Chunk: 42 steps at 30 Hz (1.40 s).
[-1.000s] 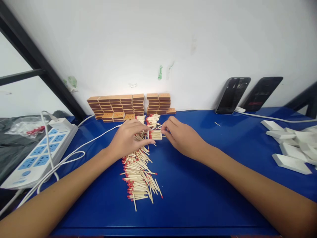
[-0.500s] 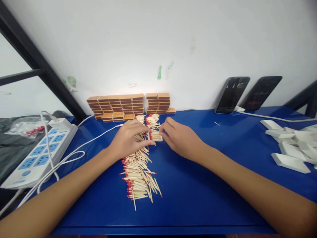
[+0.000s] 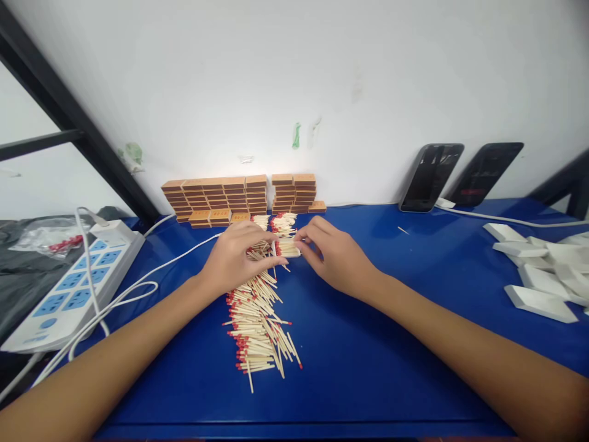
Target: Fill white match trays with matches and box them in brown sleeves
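Between my two hands is a small white matchbox tray (image 3: 291, 253) filled with red-tipped matches. My left hand (image 3: 237, 255) grips its left end, thumb at the near side and fingers at the far side. At the right end, the thumb and fingers of my right hand (image 3: 335, 253) close on the edge of the tray. A long pile of loose matches (image 3: 255, 319) spreads from under my left hand toward the front of the blue table. Behind the tray lies another heap of matches (image 3: 284, 224).
Stacked matchboxes (image 3: 211, 193) line the wall at the back. Two phones (image 3: 432, 178) lean against the wall on the right, near white blocks (image 3: 543, 301). A power strip (image 3: 76, 282) with white cables (image 3: 151, 270) occupies the left side of the table (image 3: 368, 368).
The tray has shifted slightly left and away from me, its matches still inside. My left thumb and right fingertips have moved a little with it.
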Available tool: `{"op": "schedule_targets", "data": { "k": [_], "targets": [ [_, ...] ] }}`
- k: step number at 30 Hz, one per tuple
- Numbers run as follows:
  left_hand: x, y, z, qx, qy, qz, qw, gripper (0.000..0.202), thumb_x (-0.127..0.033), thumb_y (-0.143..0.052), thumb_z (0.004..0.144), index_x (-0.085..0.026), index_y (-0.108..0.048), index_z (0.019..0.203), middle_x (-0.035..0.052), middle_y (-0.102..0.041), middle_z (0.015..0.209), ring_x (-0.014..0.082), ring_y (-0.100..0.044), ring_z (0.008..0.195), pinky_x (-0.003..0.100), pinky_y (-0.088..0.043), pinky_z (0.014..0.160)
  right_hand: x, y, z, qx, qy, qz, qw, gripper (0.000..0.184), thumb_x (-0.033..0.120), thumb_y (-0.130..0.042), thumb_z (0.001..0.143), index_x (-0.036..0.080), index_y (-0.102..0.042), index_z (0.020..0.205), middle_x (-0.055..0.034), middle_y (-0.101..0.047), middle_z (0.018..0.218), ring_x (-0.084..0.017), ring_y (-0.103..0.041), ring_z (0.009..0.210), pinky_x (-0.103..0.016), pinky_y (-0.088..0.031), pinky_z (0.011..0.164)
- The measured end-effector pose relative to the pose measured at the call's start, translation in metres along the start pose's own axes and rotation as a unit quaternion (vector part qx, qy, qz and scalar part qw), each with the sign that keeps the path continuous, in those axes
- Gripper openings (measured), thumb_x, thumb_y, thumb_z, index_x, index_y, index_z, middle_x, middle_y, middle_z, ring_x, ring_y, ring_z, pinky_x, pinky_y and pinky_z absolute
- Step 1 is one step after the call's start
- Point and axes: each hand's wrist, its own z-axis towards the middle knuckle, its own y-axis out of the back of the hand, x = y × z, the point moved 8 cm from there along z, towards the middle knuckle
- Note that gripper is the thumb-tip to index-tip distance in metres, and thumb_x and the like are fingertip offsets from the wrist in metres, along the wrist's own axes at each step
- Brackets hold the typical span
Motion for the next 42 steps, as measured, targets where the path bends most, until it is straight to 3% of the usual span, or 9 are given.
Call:
{"op": "schedule_targets", "data": {
  "k": [3,9,12,17,27,31,36,42],
  "targets": [
    [0.013,0.006,-0.002,-0.033,0.039,0.035,0.998,0.04,-0.053,-0.082,0.079,-0.02,-0.075,0.101,0.006,-0.076,0.092,0.0217,-0.068,0.086,0.036,-0.053,0.081,-0.006,0.003,0.0,-0.026,-0.042,0.015,0.999,0.01,0.021,-0.052,0.1,0.019,-0.062,0.097,-0.0041,-0.06,0.094,-0.014,-0.055,0.074,-0.028,-0.041,0.069],
    [0.025,0.01,-0.004,-0.047,0.076,0.061,0.994,0.035,-0.051,-0.079,0.083,-0.02,-0.074,0.098,0.0059,-0.076,0.094,0.0216,-0.067,0.087,0.037,-0.052,0.082,0.002,-0.019,-0.007,0.057,-0.053,0.051,0.996,0.006,0.026,-0.061,0.095,0.02,-0.063,0.094,-0.0032,-0.061,0.095,-0.015,-0.057,0.075,-0.028,-0.042,0.069],
    [0.023,0.009,-0.004,-0.045,0.07,0.062,0.995,0.036,-0.052,-0.079,0.082,-0.02,-0.074,0.1,0.0061,-0.076,0.093,0.022,-0.067,0.087,0.037,-0.053,0.082,0.005,-0.027,-0.009,0.056,-0.06,0.053,0.995,0.018,0.036,-0.068,0.091,0.02,-0.062,0.097,-0.0042,-0.063,0.097,-0.017,-0.059,0.081,-0.03,-0.045,0.072],
    [0.024,0.005,-0.005,-0.038,0.056,0.058,0.996,0.037,-0.053,-0.079,0.082,-0.022,-0.074,0.101,0.0058,-0.076,0.093,0.0221,-0.068,0.087,0.038,-0.054,0.082,0.003,-0.035,-0.008,0.065,-0.072,0.032,0.995,0.006,0.022,-0.063,0.092,0.019,-0.062,0.088,-0.0037,-0.063,0.091,-0.016,-0.059,0.078,-0.03,-0.043,0.071],
    [0.027,0.004,-0.005,-0.026,0.054,0.071,0.996,0.04,-0.055,-0.079,0.081,-0.021,-0.074,0.102,0.0063,-0.075,0.093,0.0224,-0.068,0.088,0.037,-0.053,0.082,-0.011,-0.019,-0.004,0.137,-0.08,-0.033,0.987,0.009,0.019,-0.057,0.098,0.018,-0.062,0.09,-0.0062,-0.062,0.093,-0.017,-0.057,0.075,-0.029,-0.04,0.068],
    [0.028,0.003,-0.005,-0.013,0.049,0.08,0.995,0.043,-0.058,-0.077,0.082,-0.02,-0.074,0.102,0.0071,-0.074,0.092,0.0227,-0.066,0.086,0.037,-0.052,0.08,-0.016,-0.01,-0.001,0.117,-0.074,-0.028,0.99,0.009,0.019,-0.055,0.099,0.019,-0.059,0.091,-0.0057,-0.061,0.095,-0.017,-0.057,0.075,-0.029,-0.04,0.069],
    [0.023,-0.001,-0.004,0.007,0.046,0.051,0.998,0.043,-0.057,-0.079,0.08,-0.02,-0.074,0.1,0.0065,-0.074,0.088,0.023,-0.066,0.084,0.038,-0.052,0.079,-0.021,0.0,0.004,0.049,-0.078,0.021,0.996,0.008,0.022,-0.054,0.1,0.021,-0.057,0.092,-0.0035,-0.059,0.092,-0.017,-0.055,0.076,-0.029,-0.04,0.069],
    [0.008,-0.004,-0.001,0.018,0.046,-0.031,0.998,0.039,-0.052,-0.083,0.078,-0.021,-0.075,0.1,0.0045,-0.076,0.091,0.0214,-0.068,0.086,0.037,-0.052,0.082,-0.008,-0.005,0.001,0.027,-0.033,0.092,0.995,0.008,0.023,-0.053,0.101,0.02,-0.058,0.096,-0.0035,-0.058,0.094,-0.016,-0.055,0.08,-0.028,-0.042,0.072]
  ]
}}
